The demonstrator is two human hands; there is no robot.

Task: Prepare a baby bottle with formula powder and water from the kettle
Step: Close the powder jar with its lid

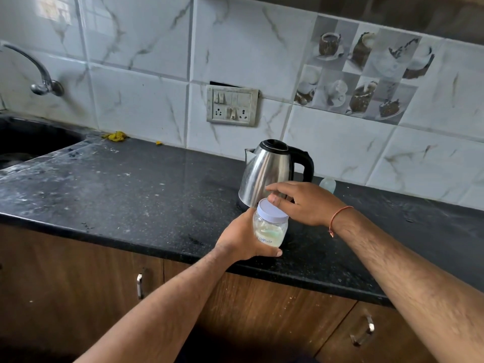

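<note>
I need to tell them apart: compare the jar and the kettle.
The jar is clear plastic with a white lid; the kettle is shiny steel with a black lid. The jar is smaller and held off the counter in the left hand; the kettle stands on it. Both are lidded and upright.

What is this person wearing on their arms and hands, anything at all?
Very little. Both forearms are bare, with no sleeves in view. The left hand has no ring, watch or glove. The right hand is also bare, but a thin orange-red thread is tied round its wrist, with a short loose end hanging down.
</note>
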